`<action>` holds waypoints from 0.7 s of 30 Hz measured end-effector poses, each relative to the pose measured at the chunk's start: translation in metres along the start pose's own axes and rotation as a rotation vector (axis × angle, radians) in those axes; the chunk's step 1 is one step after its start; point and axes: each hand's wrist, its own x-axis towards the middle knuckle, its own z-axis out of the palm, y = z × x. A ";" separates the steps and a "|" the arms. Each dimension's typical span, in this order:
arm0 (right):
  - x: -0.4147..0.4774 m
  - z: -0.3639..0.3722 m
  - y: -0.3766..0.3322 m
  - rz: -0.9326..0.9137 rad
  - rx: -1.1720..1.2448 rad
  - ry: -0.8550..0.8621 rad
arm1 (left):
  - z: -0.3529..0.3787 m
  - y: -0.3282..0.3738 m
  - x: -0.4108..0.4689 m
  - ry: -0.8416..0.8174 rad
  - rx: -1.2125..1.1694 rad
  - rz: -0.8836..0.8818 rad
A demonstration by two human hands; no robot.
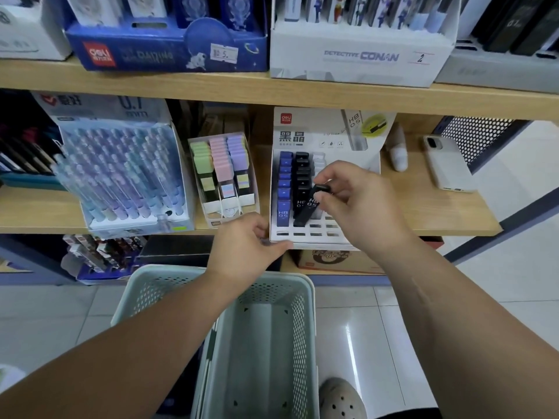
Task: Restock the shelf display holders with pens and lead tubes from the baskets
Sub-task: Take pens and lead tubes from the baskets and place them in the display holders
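A white lead-tube display holder [317, 237] stands on the middle wooden shelf, with a row of blue tubes [284, 189] and a row of black tubes [301, 176] in its slots. My right hand [357, 204] pinches a black lead tube [311, 207] by its cap, tilted over the holder beside the black row. My left hand [251, 237] grips the holder's front left corner. A pale green perforated basket [305, 328] sits on the floor below my arms; nothing shows inside it.
Left of the holder stand a sticky-note display [223, 173] and a box of pastel pens [127, 173]. A white phone [444, 164] and a small white bottle [399, 152] lie on the shelf to the right. Boxed stock fills the upper shelf [272, 89]. A shoe [341, 400] shows at the bottom.
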 end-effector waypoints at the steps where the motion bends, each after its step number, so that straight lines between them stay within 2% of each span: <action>1: 0.000 -0.001 0.000 -0.007 -0.007 -0.008 | -0.001 0.000 0.000 -0.007 -0.010 -0.002; 5: -0.001 0.001 0.001 -0.030 -0.029 -0.046 | -0.002 0.003 0.001 -0.035 -0.034 0.007; 10: -0.002 0.007 -0.003 -0.063 -0.067 0.052 | -0.003 0.005 0.000 -0.045 -0.019 0.013; 16: -0.005 0.017 -0.003 0.008 -0.051 -0.007 | -0.003 0.006 0.001 -0.057 -0.005 0.005; 21: -0.004 0.016 0.000 0.005 -0.074 0.031 | -0.001 0.009 0.005 -0.049 0.071 0.011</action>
